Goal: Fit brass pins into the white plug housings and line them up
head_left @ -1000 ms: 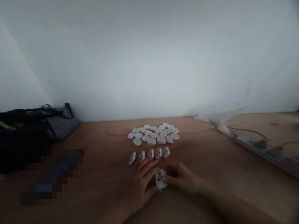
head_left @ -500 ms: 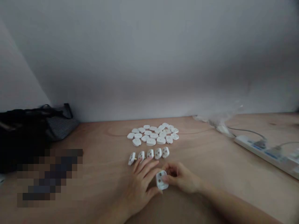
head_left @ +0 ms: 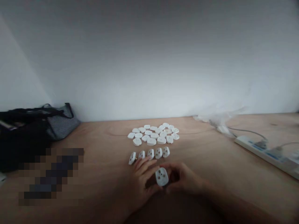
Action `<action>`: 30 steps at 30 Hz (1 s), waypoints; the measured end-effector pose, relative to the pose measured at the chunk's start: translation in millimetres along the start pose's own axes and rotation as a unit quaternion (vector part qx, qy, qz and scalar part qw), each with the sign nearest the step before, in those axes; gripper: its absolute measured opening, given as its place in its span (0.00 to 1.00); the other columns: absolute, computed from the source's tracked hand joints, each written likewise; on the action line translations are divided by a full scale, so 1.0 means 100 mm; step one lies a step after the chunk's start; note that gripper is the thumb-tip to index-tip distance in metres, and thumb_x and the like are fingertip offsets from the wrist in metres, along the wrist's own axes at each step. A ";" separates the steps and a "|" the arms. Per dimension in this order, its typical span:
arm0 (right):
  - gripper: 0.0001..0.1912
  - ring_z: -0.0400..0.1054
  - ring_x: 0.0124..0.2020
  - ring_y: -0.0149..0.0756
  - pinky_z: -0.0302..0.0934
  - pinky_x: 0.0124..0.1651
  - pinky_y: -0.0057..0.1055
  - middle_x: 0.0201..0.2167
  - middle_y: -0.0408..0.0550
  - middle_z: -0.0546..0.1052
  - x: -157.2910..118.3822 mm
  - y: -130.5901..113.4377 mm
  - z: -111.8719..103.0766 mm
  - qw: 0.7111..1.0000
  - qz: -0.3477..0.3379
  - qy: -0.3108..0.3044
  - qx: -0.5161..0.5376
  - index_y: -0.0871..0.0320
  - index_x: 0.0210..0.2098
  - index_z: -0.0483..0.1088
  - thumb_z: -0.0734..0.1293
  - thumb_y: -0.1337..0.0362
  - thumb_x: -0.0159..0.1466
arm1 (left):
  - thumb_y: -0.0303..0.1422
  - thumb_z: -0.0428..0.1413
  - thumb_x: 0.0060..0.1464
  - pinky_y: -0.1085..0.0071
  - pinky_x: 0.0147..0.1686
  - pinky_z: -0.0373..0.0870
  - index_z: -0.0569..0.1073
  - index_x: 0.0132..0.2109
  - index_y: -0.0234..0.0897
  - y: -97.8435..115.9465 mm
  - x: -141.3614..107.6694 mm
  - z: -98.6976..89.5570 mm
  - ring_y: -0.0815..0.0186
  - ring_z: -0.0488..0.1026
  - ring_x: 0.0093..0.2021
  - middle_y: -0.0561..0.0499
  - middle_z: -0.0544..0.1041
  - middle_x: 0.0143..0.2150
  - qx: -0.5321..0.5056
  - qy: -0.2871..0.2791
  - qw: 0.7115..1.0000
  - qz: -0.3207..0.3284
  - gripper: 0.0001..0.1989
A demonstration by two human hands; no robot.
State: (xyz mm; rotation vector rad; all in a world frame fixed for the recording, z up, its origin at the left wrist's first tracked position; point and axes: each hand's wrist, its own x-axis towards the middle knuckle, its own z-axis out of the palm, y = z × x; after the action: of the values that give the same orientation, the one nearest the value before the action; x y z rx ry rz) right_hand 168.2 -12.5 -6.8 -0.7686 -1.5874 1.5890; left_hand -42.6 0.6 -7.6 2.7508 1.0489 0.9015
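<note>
A white three-pin plug [head_left: 162, 176] is held up between my two hands, its face with three dark brassy spots turned toward me. My left hand [head_left: 143, 179] has its thumb and index finger at the plug's left edge, with its other fingers stretched forward. My right hand [head_left: 181, 177] curls round the plug's right side, thumb low and fingers at the top. Just beyond my fingers stands a row of several similar plugs [head_left: 158, 153], tilted on edge. My left fingertips partly cover the nearer left ones.
Behind the row lies a cluster of several white plug pieces [head_left: 154, 135] on the wooden table [head_left: 102, 158]. At right are a white power strip [head_left: 259, 149] with cords and a clear plastic bag [head_left: 221, 124]. A dark bag [head_left: 25, 137] and a blurred-out item [head_left: 53, 175] are at left.
The plug has turned to face me more squarely. My right thumb has slid off its face to its lower right edge. The row and cluster stay put.
</note>
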 end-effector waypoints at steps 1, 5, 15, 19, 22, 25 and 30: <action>0.32 0.67 0.29 0.31 0.60 0.33 0.26 0.30 0.42 0.74 0.00 0.02 0.01 1.000 0.003 0.002 0.001 0.60 0.45 0.69 0.77 0.61 0.42 | 0.54 0.53 0.49 0.49 0.56 0.56 0.71 0.52 0.44 -0.01 0.00 0.01 0.49 0.60 0.57 0.46 0.70 0.54 0.000 0.002 1.000 0.000 0.28; 0.29 0.68 0.31 0.33 0.62 0.34 0.29 0.30 0.43 0.74 0.01 0.11 0.06 0.998 0.003 0.047 -0.035 0.60 0.42 0.69 0.77 0.59 0.43 | 0.53 0.52 0.50 0.49 0.56 0.57 0.72 0.51 0.45 -0.01 0.00 0.02 0.50 0.61 0.56 0.46 0.72 0.53 -0.004 0.012 1.000 0.006 0.26; 0.20 0.67 0.39 0.38 0.60 0.43 0.35 0.38 0.49 0.75 -0.01 -0.13 -0.33 0.943 -0.117 0.187 -0.249 0.58 0.45 0.67 0.69 0.59 0.54 | 0.44 0.57 0.51 0.58 0.52 0.66 0.70 0.52 0.39 0.04 0.02 -0.05 0.55 0.68 0.52 0.44 0.72 0.51 -0.081 -0.060 0.994 -0.030 0.23; 0.22 0.67 0.40 0.40 0.60 0.44 0.37 0.41 0.50 0.74 0.06 -0.02 -0.74 0.882 -0.127 0.263 -0.371 0.58 0.49 0.66 0.67 0.59 0.56 | 0.41 0.56 0.53 0.54 0.55 0.62 0.67 0.56 0.40 0.09 0.05 -0.12 0.54 0.63 0.58 0.45 0.68 0.58 -0.082 -0.174 0.981 -0.030 0.24; 0.23 0.67 0.43 0.41 0.60 0.46 0.39 0.44 0.52 0.73 0.11 0.10 -0.85 0.857 -0.102 0.245 -0.441 0.58 0.52 0.64 0.65 0.60 0.57 | 0.40 0.55 0.55 0.51 0.56 0.60 0.66 0.57 0.42 0.11 0.07 -0.17 0.53 0.60 0.60 0.45 0.65 0.60 -0.080 -0.209 0.974 -0.027 0.23; 0.23 0.66 0.45 0.43 0.60 0.48 0.41 0.44 0.52 0.73 0.15 0.18 -0.83 0.854 -0.089 0.217 -0.465 0.58 0.53 0.64 0.65 0.61 0.58 | 0.39 0.54 0.55 0.50 0.56 0.59 0.65 0.57 0.43 0.10 0.06 -0.19 0.54 0.60 0.60 0.45 0.64 0.60 -0.081 -0.208 0.975 -0.015 0.23; 0.29 0.64 0.49 0.45 0.57 0.52 0.44 0.48 0.54 0.71 0.17 0.22 -0.79 0.849 -0.093 0.203 -0.480 0.59 0.55 0.60 0.67 0.59 0.56 | 0.39 0.54 0.56 0.50 0.57 0.57 0.65 0.58 0.44 0.07 0.05 -0.18 0.54 0.59 0.60 0.46 0.64 0.60 -0.089 -0.207 0.974 -0.013 0.23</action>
State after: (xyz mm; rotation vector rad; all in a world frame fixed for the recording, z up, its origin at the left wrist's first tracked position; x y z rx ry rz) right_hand 223.2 45.7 -31.6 -1.2981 -2.0029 0.3450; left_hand -44.8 -4.0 11.4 2.6022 0.8767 0.3677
